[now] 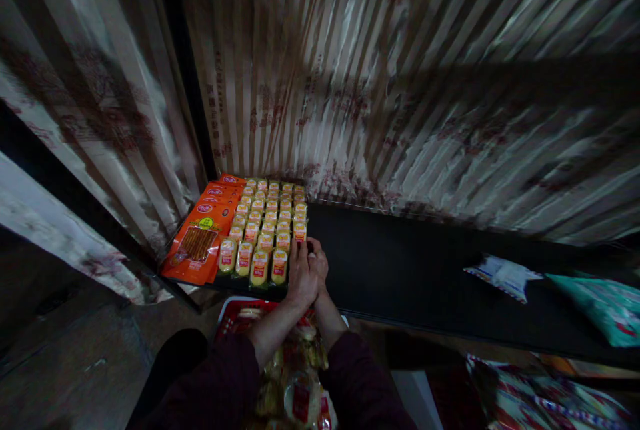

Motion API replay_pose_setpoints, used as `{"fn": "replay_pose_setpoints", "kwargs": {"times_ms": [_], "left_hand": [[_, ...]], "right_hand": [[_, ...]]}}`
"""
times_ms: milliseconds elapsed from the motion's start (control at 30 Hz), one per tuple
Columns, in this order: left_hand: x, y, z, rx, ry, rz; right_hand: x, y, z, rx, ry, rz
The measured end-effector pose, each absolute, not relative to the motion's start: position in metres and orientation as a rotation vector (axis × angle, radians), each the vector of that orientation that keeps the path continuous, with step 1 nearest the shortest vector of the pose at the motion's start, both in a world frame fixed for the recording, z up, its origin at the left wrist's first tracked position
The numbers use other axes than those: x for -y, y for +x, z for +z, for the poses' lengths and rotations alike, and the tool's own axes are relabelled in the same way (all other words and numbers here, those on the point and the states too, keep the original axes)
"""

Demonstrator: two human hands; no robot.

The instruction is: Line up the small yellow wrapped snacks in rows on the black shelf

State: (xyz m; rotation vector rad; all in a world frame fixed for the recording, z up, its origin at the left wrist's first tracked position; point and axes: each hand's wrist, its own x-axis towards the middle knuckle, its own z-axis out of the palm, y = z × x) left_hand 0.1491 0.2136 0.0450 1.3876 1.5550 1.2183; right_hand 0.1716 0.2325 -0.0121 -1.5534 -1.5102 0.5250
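Note:
Rows of small wrapped yellow cakes (259, 267) with red and white labels stand on a black shelf (390, 263). At the front right corner of these rows, my left hand (303, 278) reaches forward with its fingers close together, fingertips against the right-hand column. My right hand (320, 262) is pressed close beside it with bent fingers, the two hands partly overlapping. Whatever lies between or under the hands is hidden. Left of the cakes lie overlapping orange snack bags (193, 243), the front one with a clear window showing brown sticks.
Below the shelf's front edge, a red basket (229, 313) holds more wrapped packs (300, 397). Farther right on the shelf lie a white-and-blue packet (503, 277) and a green bag (603, 307). Pleated curtain (350, 97) hangs behind; a dark post (187, 63) stands at the left.

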Motion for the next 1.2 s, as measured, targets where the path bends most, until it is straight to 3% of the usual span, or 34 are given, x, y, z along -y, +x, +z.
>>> {"fn": "replay_pose_setpoints", "kwargs": {"times_ms": [567,767,1200], "left_hand": [[-0.184,0.109,0.068,-1.561,1.494,1.095],[-0.184,0.108,0.061,-1.56,1.504,1.093],[-0.189,0.11,0.029,-1.642,1.442,1.124]], "right_hand": [[-0.236,0.172,-0.025,1.616,-1.541,0.356],[-0.235,0.175,-0.018,1.592,-1.549,0.497],[-0.233,0.174,-0.014,1.525,-1.533,0.472]]}}
